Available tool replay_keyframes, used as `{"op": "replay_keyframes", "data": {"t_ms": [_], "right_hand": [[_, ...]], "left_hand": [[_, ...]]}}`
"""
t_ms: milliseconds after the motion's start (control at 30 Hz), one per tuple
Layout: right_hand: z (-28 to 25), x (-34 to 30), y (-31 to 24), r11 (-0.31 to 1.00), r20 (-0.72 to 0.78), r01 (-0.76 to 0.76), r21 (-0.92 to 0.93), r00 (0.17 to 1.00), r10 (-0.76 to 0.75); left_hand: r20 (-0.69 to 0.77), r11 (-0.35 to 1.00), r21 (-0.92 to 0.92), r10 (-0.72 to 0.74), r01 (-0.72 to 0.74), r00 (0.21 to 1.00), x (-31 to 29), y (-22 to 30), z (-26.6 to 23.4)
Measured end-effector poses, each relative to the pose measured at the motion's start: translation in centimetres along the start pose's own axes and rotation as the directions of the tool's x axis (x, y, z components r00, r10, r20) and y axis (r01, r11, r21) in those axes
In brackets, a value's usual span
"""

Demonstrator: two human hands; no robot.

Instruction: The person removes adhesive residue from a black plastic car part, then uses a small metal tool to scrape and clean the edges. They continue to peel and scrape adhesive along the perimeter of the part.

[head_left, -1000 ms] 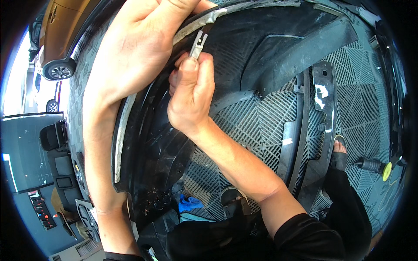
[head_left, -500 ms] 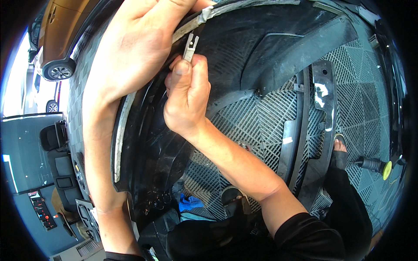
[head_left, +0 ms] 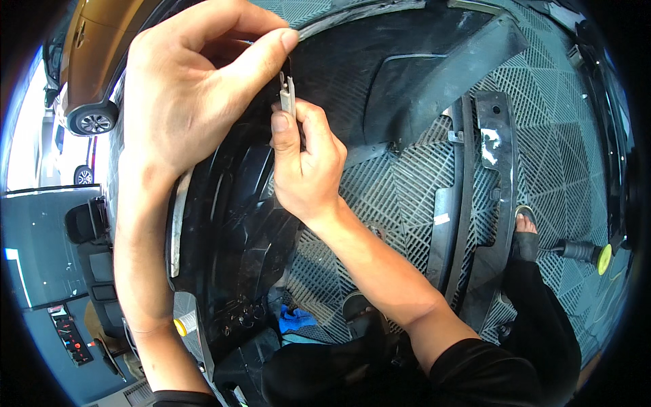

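My right hand is closed around a small grey metal tool with a forked tip, held upright with the thumb along its side. Just above that tip, my left hand is bent over with thumb and forefinger pinched together. Something thin and dark shows between the pinch and the prongs, too small to name. Both hands are over a large black car bumper, apparently lying inner side up. Along its curved edge runs a worn grey-white strip, partly covered by my left hand.
Long black panels lie at the right on the grey grid floor. A blue cloth lies near my legs. A black cylinder with a yellow end is farther right. An orange-brown car and a black seat stand at left.
My left hand has turned and drawn back, its thumb and forefinger now pinched above the tool. My right hand has moved slightly down and right, turning the tool more edge-on.
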State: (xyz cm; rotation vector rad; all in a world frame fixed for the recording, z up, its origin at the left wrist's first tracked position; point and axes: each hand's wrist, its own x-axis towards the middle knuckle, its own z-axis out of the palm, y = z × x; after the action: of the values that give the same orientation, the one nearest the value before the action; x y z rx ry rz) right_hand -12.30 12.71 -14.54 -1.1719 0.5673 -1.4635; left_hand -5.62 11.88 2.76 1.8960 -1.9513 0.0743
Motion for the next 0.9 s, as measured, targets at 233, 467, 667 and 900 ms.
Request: {"op": "replay_keyframes", "data": {"t_ms": [233, 467, 667, 900], "right_hand": [[-1.5, -0.3, 1.0, 0.978, -0.027, -0.078, 0.195, 0.996, 0.085], [0.2, 1.8, 1.4, 0.969, -0.062, -0.060, 0.239, 0.995, 0.077], [1.0, 1.6, 1.9, 0.973, -0.059, -0.071, 0.219, 0.995, 0.085], [2.4, 1.7, 1.6, 0.935, -0.077, -0.059, 0.349, 0.993, 0.091]], "left_hand": [[-0.084, 0.998, 0.059, -0.032, 0.037, 0.996, -1.3, 0.3, 0.2], [-0.119, 1.000, 0.018, -0.019, 0.021, 0.993, -1.8, -0.1, 0.7], [-0.139, 1.000, -0.029, 0.001, -0.005, 0.990, -2.1, -0.6, 0.7], [-0.137, 0.999, -0.027, -0.023, 0.020, 0.990, -2.0, -0.4, 0.6]]}}
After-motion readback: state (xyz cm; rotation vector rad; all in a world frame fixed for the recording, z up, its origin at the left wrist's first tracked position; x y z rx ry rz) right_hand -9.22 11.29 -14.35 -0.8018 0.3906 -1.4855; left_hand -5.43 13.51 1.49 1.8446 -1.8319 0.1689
